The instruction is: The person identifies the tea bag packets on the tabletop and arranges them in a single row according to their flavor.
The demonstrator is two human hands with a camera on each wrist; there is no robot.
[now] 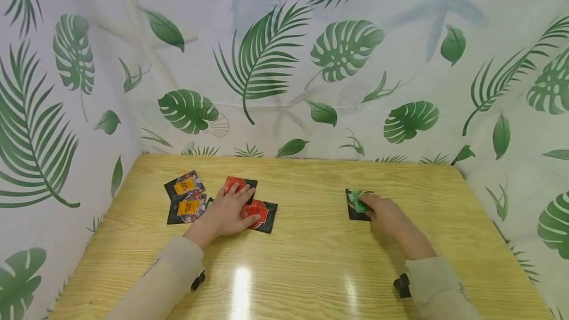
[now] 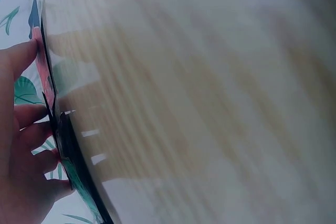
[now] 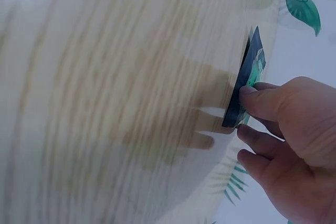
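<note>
My left hand (image 1: 225,211) lies spread over two flat red-and-black packets, fingertips on the farther packet (image 1: 233,181) and thumb on the nearer packet (image 1: 265,217). In the left wrist view, my left fingertips rest along the packets' faces. A green-and-black packet (image 2: 81,182) shows under the little-finger side there, mostly hidden by the hand in the head view. On the right, my right hand (image 1: 391,219) pinches the edge of another green-and-black packet (image 1: 353,206). Seen from the right wrist, this packet (image 3: 249,77) tilts up off the tabletop, with the thumb at its edge.
Two packets with orange labels, one farther (image 1: 184,185) and one nearer (image 1: 188,208), overlap left of my left hand. Wooden tabletop (image 1: 306,256) stretches between the hands. A leaf-printed cloth (image 1: 275,63) hangs behind the table's back edge and along both sides.
</note>
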